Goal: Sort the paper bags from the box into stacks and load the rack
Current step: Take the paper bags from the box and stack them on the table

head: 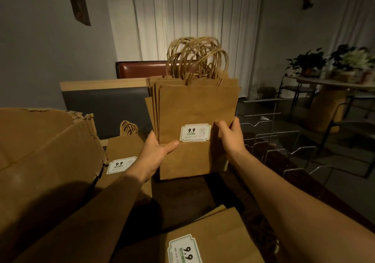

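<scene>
Both hands are holding a stack of paper bags [194, 108] upright above the desk [263, 181]: the left hand [156, 153] is gripping its left edge, the right hand [230, 135] pinching its right edge, beside the wire rack [284, 141].

Your left hand [157, 155]: forearm reaching far, thumb across the front, fingers hidden behind | your right hand [231, 134]: forearm angled in from near right, fingers curled, gripping | both raised, level.

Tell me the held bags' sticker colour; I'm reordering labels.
White sticker with green border, black "9.9"; head view.
</scene>
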A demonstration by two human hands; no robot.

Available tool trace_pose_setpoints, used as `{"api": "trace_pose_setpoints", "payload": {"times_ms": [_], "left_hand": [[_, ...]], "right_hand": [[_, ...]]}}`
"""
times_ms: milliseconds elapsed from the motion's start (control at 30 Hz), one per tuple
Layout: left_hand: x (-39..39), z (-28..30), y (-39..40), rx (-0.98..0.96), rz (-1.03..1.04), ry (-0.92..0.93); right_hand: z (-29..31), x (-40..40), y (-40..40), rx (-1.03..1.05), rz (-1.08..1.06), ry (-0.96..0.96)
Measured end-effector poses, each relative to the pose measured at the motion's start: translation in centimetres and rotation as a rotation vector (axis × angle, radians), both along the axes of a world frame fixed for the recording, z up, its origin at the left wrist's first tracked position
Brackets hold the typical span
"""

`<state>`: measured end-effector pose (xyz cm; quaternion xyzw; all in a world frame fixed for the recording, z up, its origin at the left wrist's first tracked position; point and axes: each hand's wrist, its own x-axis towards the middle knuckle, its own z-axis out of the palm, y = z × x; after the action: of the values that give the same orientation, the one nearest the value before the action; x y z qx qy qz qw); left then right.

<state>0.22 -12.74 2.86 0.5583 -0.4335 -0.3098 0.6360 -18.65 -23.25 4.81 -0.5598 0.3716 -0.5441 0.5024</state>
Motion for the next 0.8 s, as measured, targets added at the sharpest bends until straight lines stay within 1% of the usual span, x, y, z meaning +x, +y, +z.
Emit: {"api": "trace_pose_setpoints", "payload": {"times_ms": [67,200,267,333,400,500,567,633,700,767,800], "left_hand": [[-0.1,-0.9,-0.1,0.017,0.015,0.005],[-0.9,-1.4,-0.2,-0.089,0.074,0.136],[-1.5,-2.1,-0.2,-0.075,0.080,0.128],[-1.7,-3.0,-0.2,-0.044,0.087,0.091],[-1.6,-3.2,-0.5,-0.034,0.128,0.048],[-1.4,-1.7,-1.5,-0.025,0.166,0.024],[-1.2,-1.0,-2.5,0.012,0.200,0.018],[-0.6,-1.3,-3.2,0.121,0.294,-0.058],[0.0,-2.4,-3.3,0.303,0.327,-0.185],[-0.2,-3.9,-3.1,0.495,0.240,-0.343],[-0.6,-4.5,-2.8,0.574,0.193,-0.437]], "right_hand": [[-1.2,-0.5,0.0,0.030,0.045,0.037],[-1.9,-1.2,0.1,0.073,0.109,-0.104],[-2.1,-1.0,0.4,0.075,0.142,-0.111],[-2.7,-0.8,1.0,0.089,0.144,-0.060],[-2.8,-0.6,1.0,0.043,0.094,0.087],[-0.8,0.2,-0.9,-0.041,-0.012,0.349],[0.3,1.0,-2.8,-0.025,-0.067,0.519],[-0.3,1.5,-4.0,0.048,-0.071,0.696],[-2.4,1.6,-3.8,0.128,0.018,0.877],[-4.5,1.4,-2.5,0.189,0.167,1.049],[-5.4,1.6,-1.9,0.172,0.231,1.137]]}}
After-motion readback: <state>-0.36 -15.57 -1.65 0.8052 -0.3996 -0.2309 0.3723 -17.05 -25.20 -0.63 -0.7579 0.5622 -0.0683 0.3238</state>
